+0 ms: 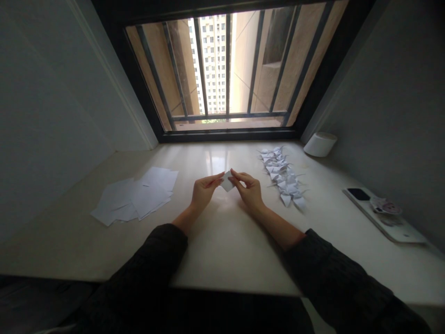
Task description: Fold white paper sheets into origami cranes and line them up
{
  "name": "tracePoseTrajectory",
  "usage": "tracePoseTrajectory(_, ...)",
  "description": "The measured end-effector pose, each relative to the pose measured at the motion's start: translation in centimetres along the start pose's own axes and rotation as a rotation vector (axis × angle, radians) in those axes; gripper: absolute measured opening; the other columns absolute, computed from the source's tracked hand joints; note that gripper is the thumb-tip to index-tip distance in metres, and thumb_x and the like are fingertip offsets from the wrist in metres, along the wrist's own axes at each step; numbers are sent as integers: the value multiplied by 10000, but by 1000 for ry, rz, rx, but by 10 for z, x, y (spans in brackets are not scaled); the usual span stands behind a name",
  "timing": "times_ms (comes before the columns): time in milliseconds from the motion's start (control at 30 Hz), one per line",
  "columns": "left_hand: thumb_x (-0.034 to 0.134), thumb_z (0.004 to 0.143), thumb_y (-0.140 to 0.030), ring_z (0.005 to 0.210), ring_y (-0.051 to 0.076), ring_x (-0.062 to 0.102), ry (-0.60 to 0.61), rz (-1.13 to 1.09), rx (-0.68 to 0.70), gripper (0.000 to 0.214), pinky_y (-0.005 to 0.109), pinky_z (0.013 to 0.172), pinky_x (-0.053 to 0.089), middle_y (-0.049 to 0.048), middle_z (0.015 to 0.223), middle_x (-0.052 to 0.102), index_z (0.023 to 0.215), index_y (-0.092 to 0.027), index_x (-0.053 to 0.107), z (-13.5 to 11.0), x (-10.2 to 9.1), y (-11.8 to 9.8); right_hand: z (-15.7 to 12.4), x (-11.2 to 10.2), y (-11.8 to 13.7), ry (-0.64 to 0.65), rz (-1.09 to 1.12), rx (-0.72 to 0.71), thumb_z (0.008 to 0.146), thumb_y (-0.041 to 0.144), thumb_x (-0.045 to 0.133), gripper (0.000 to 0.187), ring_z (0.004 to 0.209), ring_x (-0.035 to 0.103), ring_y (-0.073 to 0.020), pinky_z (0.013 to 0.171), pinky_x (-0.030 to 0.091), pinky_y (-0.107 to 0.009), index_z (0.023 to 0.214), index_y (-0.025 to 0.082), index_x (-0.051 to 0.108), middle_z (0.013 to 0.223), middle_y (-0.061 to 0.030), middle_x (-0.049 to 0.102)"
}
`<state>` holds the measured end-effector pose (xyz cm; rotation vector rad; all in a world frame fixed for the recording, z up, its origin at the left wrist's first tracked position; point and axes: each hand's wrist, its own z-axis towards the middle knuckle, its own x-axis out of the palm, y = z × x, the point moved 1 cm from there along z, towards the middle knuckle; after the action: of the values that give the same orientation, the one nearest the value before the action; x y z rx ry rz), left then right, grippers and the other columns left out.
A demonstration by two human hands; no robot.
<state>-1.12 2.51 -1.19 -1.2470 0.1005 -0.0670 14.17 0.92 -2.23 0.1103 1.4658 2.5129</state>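
Observation:
A small folded piece of white paper, diamond-shaped, is held up between my two hands above the pale sill. My left hand pinches its left corner between thumb and fingers. On the other side, my right hand grips the right edge, its thumb lying over the paper. Loose white paper sheets overlap in a spread pile to the left. To the right, several folded paper cranes stand close together in rows.
A white cup-like object sits in the back right corner. Along the right wall lies a phone with a round grip on its back. A dark-framed window with bars rises behind the sill, whose front edge is near my body.

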Motion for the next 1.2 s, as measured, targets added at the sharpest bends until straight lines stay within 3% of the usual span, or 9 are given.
tracePoseTrajectory(267, 710, 681, -360, 911, 232, 651, 11, 23, -17, 352, 361, 823, 520, 74, 1024, 690, 986, -185, 701, 1, -1, 3, 0, 0, -3, 14, -31, -3, 775, 327, 618, 277, 777, 614, -169, 715, 486, -312, 1034, 254, 684, 886, -29, 688)
tracePoseTrajectory(433, 702, 686, -375, 815, 199, 667, 18, 80, -68, 462, 328, 776, 520, 67, 941, 717, 1106, -190, 649, 1, -4, 7, 0, 0, -2, 20, -29, -6, 780, 315, 615, 258, 795, 618, -172, 716, 484, -305, 1020, 259, 690, 890, -30, 687)
tracePoseTrajectory(633, 641, 716, -454, 736, 188, 668, 70, 313, -101, 300, 264, 647, 500, 48, 771, 723, 838, -195, 730, 1, -10, 11, 1, -2, 0, 42, -52, -4, 781, 304, 613, 243, 800, 622, -176, 717, 477, -301, 1004, 256, 698, 885, -30, 687)
tracePoseTrajectory(933, 609, 730, -505, 692, 178, 668, 128, 321, -112, 362, 243, 586, 479, 60, 735, 718, 828, -172, 711, 3, -11, 13, 1, -2, -1, 61, -77, 3, 789, 329, 594, 260, 790, 609, -173, 715, 471, -306, 1016, 249, 692, 881, -35, 680)
tracePoseTrajectory(1100, 600, 744, -490, 695, 177, 670, 108, 338, -97, 344, 238, 582, 478, 59, 736, 716, 824, -173, 707, 3, -11, 12, 3, -1, -3, 49, -77, 93, 732, 390, 644, 444, 790, 604, -171, 737, 472, -316, 1142, 223, 614, 869, -32, 669)
tracePoseTrajectory(1200, 597, 751, -470, 686, 175, 670, 89, 332, -81, 324, 241, 585, 481, 56, 732, 715, 821, -172, 704, 3, -10, 12, 4, -1, -6, 118, -107, 159, 678, 437, 677, 404, 767, 599, -174, 676, 475, -299, 1007, 204, 657, 880, -38, 668)
